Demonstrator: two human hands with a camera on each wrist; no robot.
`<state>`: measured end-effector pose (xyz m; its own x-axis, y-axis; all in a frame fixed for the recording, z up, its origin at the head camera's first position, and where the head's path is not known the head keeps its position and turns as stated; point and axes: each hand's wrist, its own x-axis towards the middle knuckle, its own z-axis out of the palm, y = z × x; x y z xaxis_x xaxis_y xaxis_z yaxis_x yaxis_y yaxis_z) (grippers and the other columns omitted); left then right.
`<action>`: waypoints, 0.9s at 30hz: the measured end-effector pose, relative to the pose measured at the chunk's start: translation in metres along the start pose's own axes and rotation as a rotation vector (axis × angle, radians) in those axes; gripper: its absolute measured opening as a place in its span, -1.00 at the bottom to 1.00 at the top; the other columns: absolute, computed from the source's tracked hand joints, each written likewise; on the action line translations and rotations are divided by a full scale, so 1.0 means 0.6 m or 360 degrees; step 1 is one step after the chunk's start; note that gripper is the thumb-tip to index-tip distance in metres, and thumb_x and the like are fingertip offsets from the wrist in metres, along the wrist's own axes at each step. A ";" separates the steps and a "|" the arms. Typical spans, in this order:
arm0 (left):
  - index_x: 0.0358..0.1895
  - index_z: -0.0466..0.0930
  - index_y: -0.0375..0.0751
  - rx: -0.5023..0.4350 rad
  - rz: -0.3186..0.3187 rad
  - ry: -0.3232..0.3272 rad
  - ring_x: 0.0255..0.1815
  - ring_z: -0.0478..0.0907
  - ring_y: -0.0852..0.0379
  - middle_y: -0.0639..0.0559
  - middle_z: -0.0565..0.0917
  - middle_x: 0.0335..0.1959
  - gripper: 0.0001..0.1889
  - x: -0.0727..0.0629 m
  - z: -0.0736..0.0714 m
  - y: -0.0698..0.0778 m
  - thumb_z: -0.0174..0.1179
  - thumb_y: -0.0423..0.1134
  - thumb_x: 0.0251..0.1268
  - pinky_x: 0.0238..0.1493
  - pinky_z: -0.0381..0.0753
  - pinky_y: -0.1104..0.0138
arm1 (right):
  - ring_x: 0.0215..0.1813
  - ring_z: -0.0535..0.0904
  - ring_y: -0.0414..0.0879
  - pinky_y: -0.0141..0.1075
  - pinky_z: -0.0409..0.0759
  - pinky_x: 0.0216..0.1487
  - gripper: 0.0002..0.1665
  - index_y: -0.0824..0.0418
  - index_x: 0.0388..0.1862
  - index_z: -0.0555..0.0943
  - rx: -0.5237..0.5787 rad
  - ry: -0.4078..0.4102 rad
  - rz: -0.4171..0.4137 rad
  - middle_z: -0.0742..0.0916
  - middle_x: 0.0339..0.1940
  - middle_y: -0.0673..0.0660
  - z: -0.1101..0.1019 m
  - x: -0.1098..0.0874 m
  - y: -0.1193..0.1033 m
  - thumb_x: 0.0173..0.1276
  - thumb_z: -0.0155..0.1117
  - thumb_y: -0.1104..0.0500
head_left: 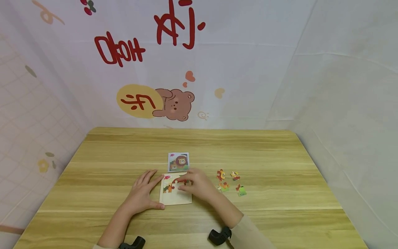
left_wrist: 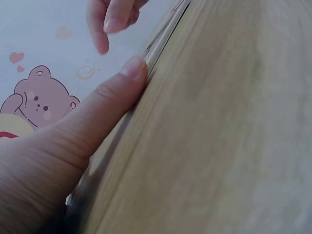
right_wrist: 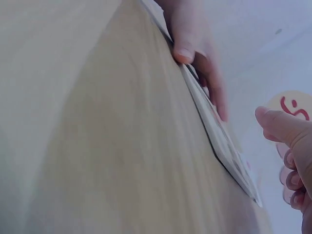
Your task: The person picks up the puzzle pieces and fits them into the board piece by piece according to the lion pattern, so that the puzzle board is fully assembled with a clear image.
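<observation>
A square puzzle board [head_left: 176,199] with a pale tray lies on the table, several pieces fitted along its top and left. My left hand [head_left: 141,193] is spread along the board's left side, index finger by the upper corner and thumb by the lower one. In the left wrist view the left thumb [left_wrist: 112,92] rests at the board's edge. Over the board's right part is my right hand [head_left: 199,185], covering some fitted pieces. Its thumb [right_wrist: 280,124] stands apart from the fingers in the right wrist view, with nothing visible between them.
Behind the board lies a picture card [head_left: 178,162] with a lion on it. Several loose puzzle pieces [head_left: 241,190] are scattered right of the right hand. White printed cloth [head_left: 242,69] hangs behind the wooden table [head_left: 273,193] and along its sides.
</observation>
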<state>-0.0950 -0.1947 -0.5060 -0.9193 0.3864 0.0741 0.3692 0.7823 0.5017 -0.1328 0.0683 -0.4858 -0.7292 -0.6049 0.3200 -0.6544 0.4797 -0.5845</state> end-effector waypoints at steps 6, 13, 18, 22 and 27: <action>0.43 0.29 -0.09 -0.0004 -0.0006 0.0000 0.46 -0.12 -0.26 -0.20 0.09 0.48 0.25 -0.001 0.000 0.000 0.32 0.55 -0.50 0.28 -0.11 -0.26 | -0.46 0.30 -0.26 -0.46 0.31 -0.46 -0.70 0.12 -0.19 0.77 -0.0003 0.0088 0.0066 0.56 -0.50 -0.04 -0.033 -0.023 0.017 0.10 0.51 0.05; 0.43 0.29 -0.09 -0.0005 -0.0003 0.0005 0.46 -0.13 -0.26 -0.20 0.08 0.48 0.25 -0.002 -0.002 0.000 0.34 0.54 -0.49 0.28 -0.11 -0.27 | -0.48 0.34 -0.14 -0.41 0.33 -0.48 -0.67 0.18 -0.20 0.75 -0.0072 0.0187 0.0060 0.58 -0.51 0.01 -0.073 -0.053 0.040 0.02 0.57 0.14; 0.43 0.30 -0.10 -0.0006 -0.0008 -0.0002 0.46 -0.13 -0.26 -0.20 0.09 0.48 0.25 -0.004 -0.003 0.001 0.34 0.54 -0.50 0.28 -0.11 -0.27 | -0.48 0.31 -0.16 -0.39 0.32 -0.49 -0.63 0.21 -0.18 0.75 -0.0093 0.0217 0.0142 0.54 -0.54 0.06 -0.098 -0.075 0.057 -0.01 0.58 0.17; 0.43 0.29 -0.09 -0.0008 -0.0014 -0.0004 0.46 -0.13 -0.26 -0.19 0.08 0.48 0.25 -0.004 -0.003 0.002 0.34 0.54 -0.49 0.28 -0.11 -0.27 | -0.46 0.40 -0.12 -0.40 0.39 -0.48 -0.62 0.25 -0.17 0.74 -0.0094 0.0228 0.0172 0.55 -0.52 0.05 -0.112 -0.090 0.074 -0.02 0.58 0.19; 0.43 0.29 -0.08 -0.0011 -0.0017 -0.0001 0.47 -0.13 -0.26 -0.18 0.08 0.48 0.25 -0.004 -0.003 0.001 0.34 0.54 -0.50 0.28 -0.12 -0.27 | -0.42 0.45 -0.08 -0.37 0.44 -0.45 -0.65 0.24 -0.21 0.74 -0.0091 0.0237 0.0218 0.59 -0.46 0.05 -0.126 -0.107 0.093 -0.02 0.58 0.21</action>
<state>-0.0928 -0.1960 -0.5041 -0.9231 0.3785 0.0678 0.3584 0.7831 0.5081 -0.1377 0.1816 -0.4827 -0.8307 -0.4330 0.3498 -0.5545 0.5889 -0.5879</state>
